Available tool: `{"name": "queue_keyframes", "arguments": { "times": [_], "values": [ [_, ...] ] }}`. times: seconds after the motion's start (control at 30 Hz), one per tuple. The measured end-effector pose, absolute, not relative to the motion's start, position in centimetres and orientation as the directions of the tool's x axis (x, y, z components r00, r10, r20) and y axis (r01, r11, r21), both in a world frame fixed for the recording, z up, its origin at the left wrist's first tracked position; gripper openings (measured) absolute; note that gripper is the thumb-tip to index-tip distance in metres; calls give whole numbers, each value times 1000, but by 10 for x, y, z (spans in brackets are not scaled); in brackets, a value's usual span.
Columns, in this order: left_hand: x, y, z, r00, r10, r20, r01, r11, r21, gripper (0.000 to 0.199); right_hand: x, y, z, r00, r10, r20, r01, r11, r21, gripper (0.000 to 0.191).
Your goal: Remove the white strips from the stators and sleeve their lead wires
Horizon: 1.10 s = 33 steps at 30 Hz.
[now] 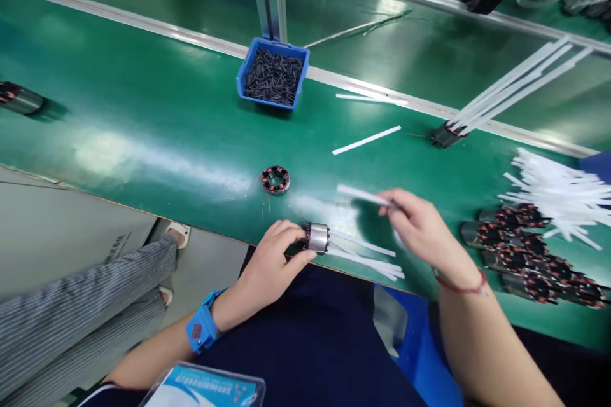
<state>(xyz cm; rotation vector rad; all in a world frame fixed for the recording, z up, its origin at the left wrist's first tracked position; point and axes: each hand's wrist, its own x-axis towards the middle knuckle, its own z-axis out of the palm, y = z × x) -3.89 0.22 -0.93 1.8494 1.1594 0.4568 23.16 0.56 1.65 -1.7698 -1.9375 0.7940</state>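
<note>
Near the front edge of the green table, my left hand (272, 261) grips a motor stator (317, 238) lying on its side. Several white strips (367, 261) stick out of the stator's right end. My right hand (417, 222), slightly blurred, pinches a single white strip (360, 194) above the table, its free end pointing left toward the stator but apart from it. A thin ring-shaped stator (275, 180) with copper windings lies flat just beyond my left hand.
A blue bin (273, 73) of small black pieces stands at the back. Right are a pile of white strips (563, 194), several wound stators (525, 254) and one stator (449, 135) holding upright strips. Loose strips (366, 140) lie mid-table. At left stands a person in striped trousers (95, 318).
</note>
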Motion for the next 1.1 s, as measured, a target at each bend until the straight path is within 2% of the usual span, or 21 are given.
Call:
{"name": "queue_keyframes", "arguments": {
  "times": [0.07,0.17,0.4,0.63,0.73,0.93,1.1],
  "values": [
    [-39,2,-10,500,855,-138,543,-185,819,9,231,-28,18,-218,961,-172,751,52,-659,31],
    [-39,2,-12,505,853,-132,550,-200,811,11,226,-58,13,-209,950,-232,804,32,-594,34],
    [-38,-1,-11,478,864,-158,609,-196,769,10,212,-47,6,-164,958,-234,925,66,-375,35],
    [-38,-2,-13,467,873,-143,611,-201,765,16,227,-44,14,-114,964,-239,951,36,-307,33],
    [-39,-2,-14,472,871,-137,607,-208,767,18,218,-44,13,-164,949,-268,936,64,-345,33],
    [-38,-1,-15,502,857,-117,593,-243,767,21,182,-31,13,-273,922,-273,850,98,-518,30],
    [-40,-1,-16,531,843,-88,564,-274,779,19,175,-22,15,-319,901,-295,702,16,-712,19]
  ]
}}
